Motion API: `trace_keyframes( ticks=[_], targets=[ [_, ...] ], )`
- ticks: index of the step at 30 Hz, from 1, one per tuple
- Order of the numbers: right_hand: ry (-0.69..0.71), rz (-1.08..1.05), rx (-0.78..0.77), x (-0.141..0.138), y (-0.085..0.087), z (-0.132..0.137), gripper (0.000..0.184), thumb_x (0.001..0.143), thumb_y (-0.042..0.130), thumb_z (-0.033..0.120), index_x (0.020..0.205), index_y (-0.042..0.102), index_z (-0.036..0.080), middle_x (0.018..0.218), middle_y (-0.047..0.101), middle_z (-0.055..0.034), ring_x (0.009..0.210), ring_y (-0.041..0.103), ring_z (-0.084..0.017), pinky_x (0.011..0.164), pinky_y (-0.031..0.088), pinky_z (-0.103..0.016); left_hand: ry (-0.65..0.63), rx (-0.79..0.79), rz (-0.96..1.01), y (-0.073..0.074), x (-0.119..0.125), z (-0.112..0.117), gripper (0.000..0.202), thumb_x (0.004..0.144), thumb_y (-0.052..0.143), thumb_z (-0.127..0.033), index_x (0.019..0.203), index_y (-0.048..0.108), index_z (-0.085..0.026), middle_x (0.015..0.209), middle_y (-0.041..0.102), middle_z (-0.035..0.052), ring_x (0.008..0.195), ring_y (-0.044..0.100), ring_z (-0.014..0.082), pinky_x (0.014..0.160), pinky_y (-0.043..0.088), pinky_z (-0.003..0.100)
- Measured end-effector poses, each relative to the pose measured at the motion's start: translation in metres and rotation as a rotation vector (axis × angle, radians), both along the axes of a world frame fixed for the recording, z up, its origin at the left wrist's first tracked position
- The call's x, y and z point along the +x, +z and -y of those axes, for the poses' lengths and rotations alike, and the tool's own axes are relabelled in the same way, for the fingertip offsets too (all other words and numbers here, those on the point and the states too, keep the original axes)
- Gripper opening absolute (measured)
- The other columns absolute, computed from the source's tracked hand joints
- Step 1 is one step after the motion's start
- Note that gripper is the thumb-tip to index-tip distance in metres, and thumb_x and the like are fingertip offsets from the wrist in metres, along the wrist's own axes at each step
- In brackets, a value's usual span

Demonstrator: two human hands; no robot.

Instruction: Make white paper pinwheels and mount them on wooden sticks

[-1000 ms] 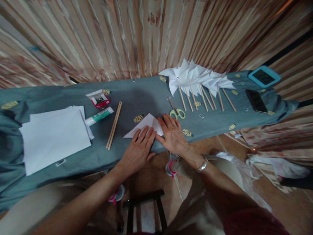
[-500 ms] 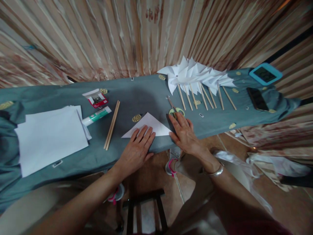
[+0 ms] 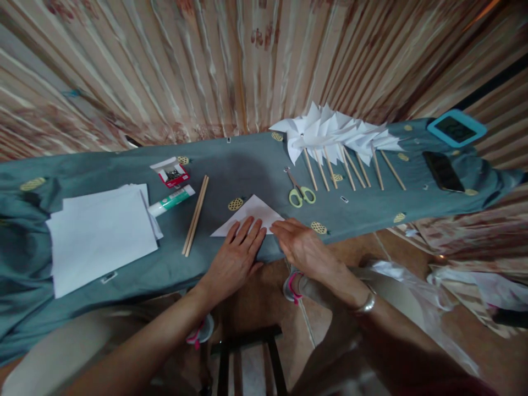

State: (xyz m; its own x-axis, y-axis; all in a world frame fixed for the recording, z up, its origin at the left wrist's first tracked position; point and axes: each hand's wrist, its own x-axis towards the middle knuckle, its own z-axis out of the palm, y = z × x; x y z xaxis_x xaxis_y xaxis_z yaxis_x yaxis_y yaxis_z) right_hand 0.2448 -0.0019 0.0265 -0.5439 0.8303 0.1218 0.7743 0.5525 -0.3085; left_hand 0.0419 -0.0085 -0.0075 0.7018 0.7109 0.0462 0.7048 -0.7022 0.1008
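A white paper folded into a triangle [image 3: 252, 212] lies near the front edge of the blue-grey cloth-covered table [image 3: 247, 162]. My left hand [image 3: 236, 256] lies flat on its lower left part, fingers stretched out. My right hand [image 3: 302, 246] rests beside it, fingertips pressing the triangle's lower right edge, fingers extended. Neither hand holds anything. Green-handled scissors [image 3: 300, 192] lie just beyond my right hand.
A stack of white sheets [image 3: 101, 234] lies at the left, with a glue tube [image 3: 171, 200], a small red box of pins [image 3: 175, 171] and two wooden sticks [image 3: 196, 215] nearby. Several paper pinwheels on sticks [image 3: 336, 135] lie at the back right, beside a black phone [image 3: 443, 171] and a blue-cased device [image 3: 456, 128].
My right hand slid right along the paper's edge toward the scissors, then came back left to the triangle's lower right edge. My left hand stayed flat on the paper.
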Motion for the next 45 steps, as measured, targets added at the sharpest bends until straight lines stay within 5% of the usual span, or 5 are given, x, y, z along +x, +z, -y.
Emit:
trace_keyframes(
  ticks=[3, 19, 30, 40, 45],
  targets=[
    [-0.031, 0.054, 0.031, -0.009, -0.007, 0.002, 0.032, 0.090, 0.040, 0.006, 0.098, 0.070, 0.010, 0.105, 0.070, -0.0140, 0.095, 0.063, -0.024, 0.089, 0.054, -0.040, -0.008, -0.006, -0.001, 0.000, -0.001, 0.000, 0.068, 0.087, 0.061, -0.036, 0.144, 0.037, -0.007, 0.153, 0.036, 0.0175, 0.144, 0.027, 0.0345, 0.116, 0.026, 0.051],
    [-0.020, 0.046, 0.011, -0.002, -0.007, 0.001, 0.027, 0.087, 0.045, 0.007, 0.097, 0.069, 0.012, 0.109, 0.068, -0.0119, 0.100, 0.062, -0.023, 0.089, 0.053, -0.037, 0.063, 0.084, 0.016, -0.004, -0.050, 0.014, 0.061, 0.086, 0.059, -0.030, 0.137, 0.043, 0.000, 0.147, 0.042, 0.0250, 0.139, 0.038, 0.0351, 0.113, 0.036, 0.049],
    [-0.014, 0.058, -0.009, -0.001, -0.003, -0.004, 0.028, 0.086, 0.045, 0.009, 0.097, 0.071, 0.012, 0.110, 0.069, -0.0135, 0.099, 0.065, -0.023, 0.089, 0.055, -0.039, 0.142, 0.149, -0.018, 0.001, -0.073, 0.024, 0.054, 0.087, 0.055, -0.029, 0.131, 0.049, 0.001, 0.141, 0.049, 0.0266, 0.133, 0.046, 0.0377, 0.112, 0.031, 0.058],
    [-0.031, 0.061, 0.005, -0.004, -0.004, -0.006, 0.026, 0.085, 0.046, 0.006, 0.096, 0.070, 0.011, 0.104, 0.070, -0.0145, 0.099, 0.065, -0.024, 0.087, 0.054, -0.038, 0.206, 0.123, 0.039, 0.016, -0.068, 0.023, 0.057, 0.086, 0.058, -0.038, 0.129, 0.051, -0.002, 0.146, 0.043, 0.0264, 0.140, 0.034, 0.0399, 0.114, 0.026, 0.061],
    [-0.048, 0.174, -0.026, -0.013, 0.007, -0.009, 0.022, 0.085, 0.047, 0.006, 0.092, 0.067, 0.011, 0.095, 0.069, -0.0134, 0.093, 0.065, -0.024, 0.083, 0.053, -0.035, 0.037, 0.032, 0.081, 0.013, -0.046, 0.022, 0.072, 0.085, 0.061, -0.036, 0.145, 0.033, -0.007, 0.154, 0.034, 0.0189, 0.144, 0.027, 0.0332, 0.116, 0.029, 0.051]
  ],
)
